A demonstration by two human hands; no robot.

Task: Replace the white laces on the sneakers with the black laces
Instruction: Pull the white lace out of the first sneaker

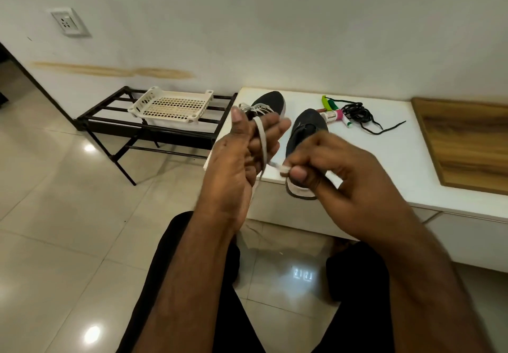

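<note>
Two black sneakers stand on a white bench point(390, 160). The far sneaker point(270, 102) still carries white laces; the near sneaker point(305, 129) is partly hidden by my right hand. A loose white lace point(262, 138) runs over the fingers of my left hand point(242, 154), which is raised in front of the bench with the lace looped around it. My right hand point(324, 160) pinches the lace's end between thumb and forefinger. A pile of black laces point(360, 114) lies on the bench behind the sneakers.
A green item point(328, 102) and a small white-and-pink bottle point(334, 116) lie by the black laces. A wooden board point(467, 138) covers the bench's right part. A white plastic basket point(171, 107) sits on a black metal rack point(115, 121) at left. My knees are below.
</note>
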